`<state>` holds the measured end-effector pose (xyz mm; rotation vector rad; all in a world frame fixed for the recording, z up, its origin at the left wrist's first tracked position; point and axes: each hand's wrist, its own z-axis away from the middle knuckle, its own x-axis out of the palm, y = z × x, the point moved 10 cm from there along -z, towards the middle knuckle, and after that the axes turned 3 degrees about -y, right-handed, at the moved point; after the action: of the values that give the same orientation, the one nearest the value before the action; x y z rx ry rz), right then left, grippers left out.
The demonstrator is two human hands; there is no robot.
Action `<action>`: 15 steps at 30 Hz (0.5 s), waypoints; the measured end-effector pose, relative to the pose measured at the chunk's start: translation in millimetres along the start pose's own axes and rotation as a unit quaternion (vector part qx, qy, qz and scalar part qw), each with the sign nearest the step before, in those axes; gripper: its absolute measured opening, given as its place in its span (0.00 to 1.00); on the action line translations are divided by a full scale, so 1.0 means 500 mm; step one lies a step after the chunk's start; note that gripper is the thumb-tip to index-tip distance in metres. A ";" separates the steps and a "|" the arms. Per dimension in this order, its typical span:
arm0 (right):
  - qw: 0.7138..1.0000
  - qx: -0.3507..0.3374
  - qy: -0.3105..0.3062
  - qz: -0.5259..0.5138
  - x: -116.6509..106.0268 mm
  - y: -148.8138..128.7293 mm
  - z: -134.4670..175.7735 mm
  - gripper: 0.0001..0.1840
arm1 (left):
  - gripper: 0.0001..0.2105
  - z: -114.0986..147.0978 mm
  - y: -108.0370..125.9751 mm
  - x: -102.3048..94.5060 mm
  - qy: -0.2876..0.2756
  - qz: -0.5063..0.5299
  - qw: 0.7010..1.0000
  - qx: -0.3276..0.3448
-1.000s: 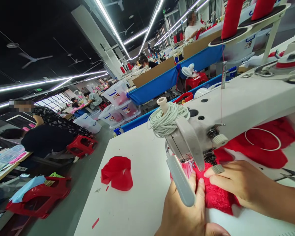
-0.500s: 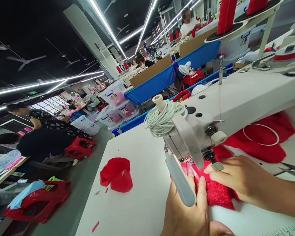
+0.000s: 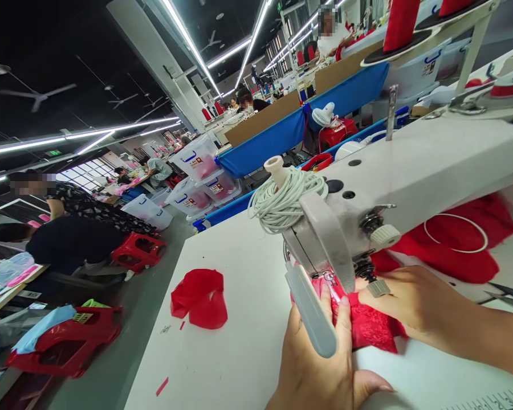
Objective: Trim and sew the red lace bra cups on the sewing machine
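Red lace fabric (image 3: 374, 329) lies under the presser foot (image 3: 331, 279) of a white sewing machine (image 3: 440, 154). My left hand (image 3: 316, 364) rests flat on the near part of the fabric, fingers stretched toward the foot and thumb held out to the side. A grey lever (image 3: 312, 313) hangs in front of its fingers and hides part of them. On the right of the foot, my right hand (image 3: 410, 296) has its fingers bent and closed on the lace. The machine's tension knob (image 3: 378, 288) covers some of those fingertips.
A red fabric scrap (image 3: 207, 310) lies left on the white table (image 3: 248, 364). More red cloth (image 3: 457, 245) with a white ring sits under the machine arm, near scissors (image 3: 508, 293). Clear bins (image 3: 194, 156), red stools (image 3: 68, 341) and seated people are beyond.
The lace has moved slightly in toward the presser foot, and both hands have shifted forward with it. My left thumb is spread farther out. The camera view has shifted slightly.
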<state>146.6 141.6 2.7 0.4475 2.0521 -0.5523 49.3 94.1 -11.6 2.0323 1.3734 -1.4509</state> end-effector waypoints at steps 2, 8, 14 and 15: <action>1.000 0.007 -0.003 -0.008 0.003 0.004 0.001 0.14 | 0.49 0.005 -0.004 0.010 -0.002 0.006 1.000 -0.017; 0.998 0.031 -0.036 -0.028 0.016 0.009 0.001 0.15 | 0.44 0.008 -0.001 0.016 -0.056 0.007 0.998 -0.018; 0.994 0.028 -0.052 -0.087 0.019 0.005 -0.006 0.14 | 0.30 -0.015 -0.001 -0.019 -0.018 0.046 0.999 -0.014; 0.993 0.030 -0.055 -0.099 0.021 0.006 -0.008 0.14 | 0.24 -0.024 -0.004 -0.027 -0.004 0.059 0.998 -0.010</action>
<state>140.1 147.2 -4.9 0.2436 1.9899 -0.7436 54.0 96.3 5.5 2.0569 1.2365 -1.3879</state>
